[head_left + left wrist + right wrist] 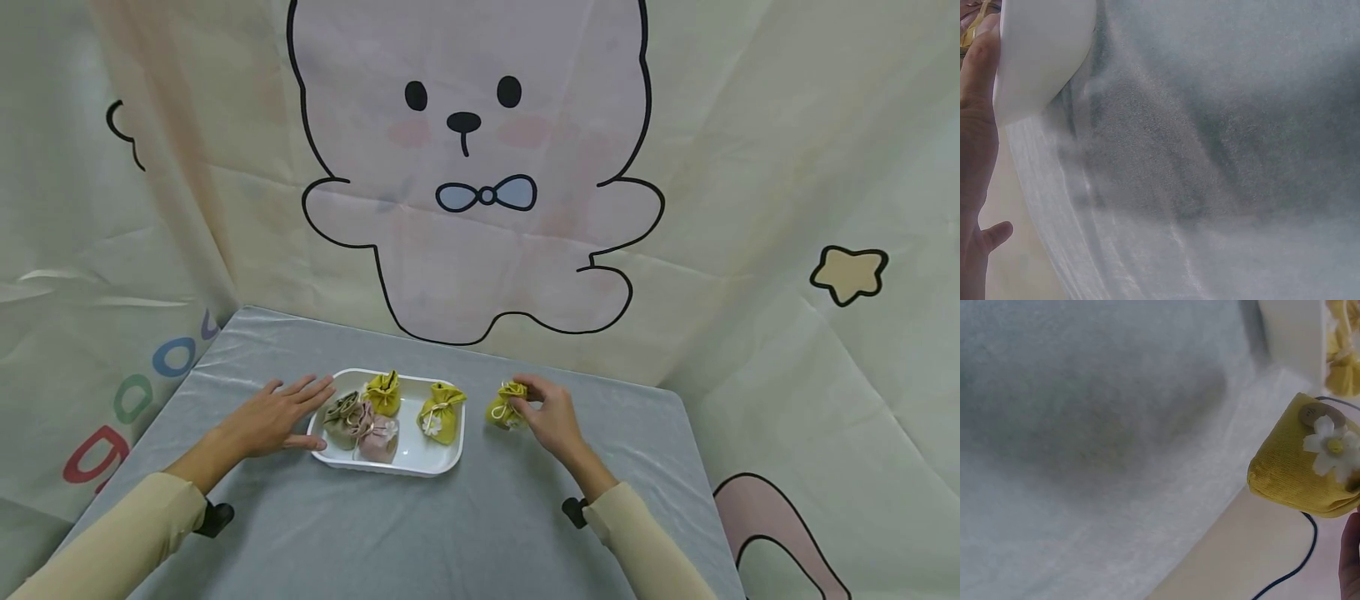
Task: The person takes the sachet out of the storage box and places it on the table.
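My right hand [553,417] pinches a yellow drawstring pouch [501,410] by its gathered neck, just right of the tray. A white flower and a small oval tag show on this pouch in the right wrist view. My left hand [279,418], its fingers spread and fairly straight, touches the left edge of the white tray [411,458]. Inside the tray sit a yellow pouch [383,395] at the back, an olive-green pouch [342,421], a pink pouch [378,440], and another yellow pouch [442,417] with a white flower at the right end.
A grey cloth [390,533] covers the table. Behind it hangs a pale curtain [720,208] with a cartoon bear drawn on it. A dark cord [1310,550] shows beyond the table edge in the right wrist view.
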Motion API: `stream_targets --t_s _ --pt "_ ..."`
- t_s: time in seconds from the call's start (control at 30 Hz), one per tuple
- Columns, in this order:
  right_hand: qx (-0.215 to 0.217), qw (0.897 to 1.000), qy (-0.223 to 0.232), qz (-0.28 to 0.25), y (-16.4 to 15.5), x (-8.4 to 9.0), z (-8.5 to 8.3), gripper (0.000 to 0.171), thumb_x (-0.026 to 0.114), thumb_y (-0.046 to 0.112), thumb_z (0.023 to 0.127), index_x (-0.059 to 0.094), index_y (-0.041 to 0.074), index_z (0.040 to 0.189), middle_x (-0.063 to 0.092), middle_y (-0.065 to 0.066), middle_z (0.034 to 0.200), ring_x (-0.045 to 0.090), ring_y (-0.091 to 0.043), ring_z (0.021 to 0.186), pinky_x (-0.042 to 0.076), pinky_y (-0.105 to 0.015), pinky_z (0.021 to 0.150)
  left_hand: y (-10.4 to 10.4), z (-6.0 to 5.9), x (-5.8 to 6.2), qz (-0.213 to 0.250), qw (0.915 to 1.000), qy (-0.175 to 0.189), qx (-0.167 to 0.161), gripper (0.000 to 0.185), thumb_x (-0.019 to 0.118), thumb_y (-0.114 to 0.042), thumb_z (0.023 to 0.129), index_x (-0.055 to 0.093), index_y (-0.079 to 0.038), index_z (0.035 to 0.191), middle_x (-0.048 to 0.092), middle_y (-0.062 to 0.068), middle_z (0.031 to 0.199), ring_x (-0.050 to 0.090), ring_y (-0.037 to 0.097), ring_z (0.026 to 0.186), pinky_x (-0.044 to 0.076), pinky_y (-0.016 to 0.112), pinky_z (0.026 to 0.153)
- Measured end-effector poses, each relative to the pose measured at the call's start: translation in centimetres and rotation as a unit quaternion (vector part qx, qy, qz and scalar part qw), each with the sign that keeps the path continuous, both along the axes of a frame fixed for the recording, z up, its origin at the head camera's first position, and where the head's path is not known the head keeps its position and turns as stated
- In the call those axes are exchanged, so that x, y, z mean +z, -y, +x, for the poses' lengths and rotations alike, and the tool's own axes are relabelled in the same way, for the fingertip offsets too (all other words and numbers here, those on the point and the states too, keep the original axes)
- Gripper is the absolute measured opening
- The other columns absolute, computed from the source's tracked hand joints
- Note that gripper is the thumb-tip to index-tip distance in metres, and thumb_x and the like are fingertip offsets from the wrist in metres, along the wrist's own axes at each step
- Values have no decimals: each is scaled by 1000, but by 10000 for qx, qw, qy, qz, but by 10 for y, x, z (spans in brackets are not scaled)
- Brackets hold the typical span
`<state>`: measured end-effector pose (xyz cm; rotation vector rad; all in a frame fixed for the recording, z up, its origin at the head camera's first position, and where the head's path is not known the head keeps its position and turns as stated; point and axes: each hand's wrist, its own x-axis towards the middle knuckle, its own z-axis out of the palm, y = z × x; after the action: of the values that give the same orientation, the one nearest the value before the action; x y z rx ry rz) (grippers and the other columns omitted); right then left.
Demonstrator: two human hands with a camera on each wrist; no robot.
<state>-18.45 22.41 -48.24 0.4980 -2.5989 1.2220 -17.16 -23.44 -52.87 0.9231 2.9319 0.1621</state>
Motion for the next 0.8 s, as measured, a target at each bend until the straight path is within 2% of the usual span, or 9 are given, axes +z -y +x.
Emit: stream_targets --t_s 0.37,0.8 --pt "-368 9989 271 75 -8 -22 -4 28 78 1 84 71 -1 112 74 -12 104 73 -26 87 57 -44 78 -1 -1 0 4 10000 -2 -8 94 57 -72 85 40 -8 153 36 12 158 37 40 141 34 70 100" --pt "-711 9950 684 139 -18 -45 -10 26 75 -1 86 70 -1 112 72 -15 107 72 -26 91 58 -40 78 -1 0 -1 6 10000 -85 -29 94 55 -72 86 41 -8 152 36 12 158 38 39 141 35 69 100"
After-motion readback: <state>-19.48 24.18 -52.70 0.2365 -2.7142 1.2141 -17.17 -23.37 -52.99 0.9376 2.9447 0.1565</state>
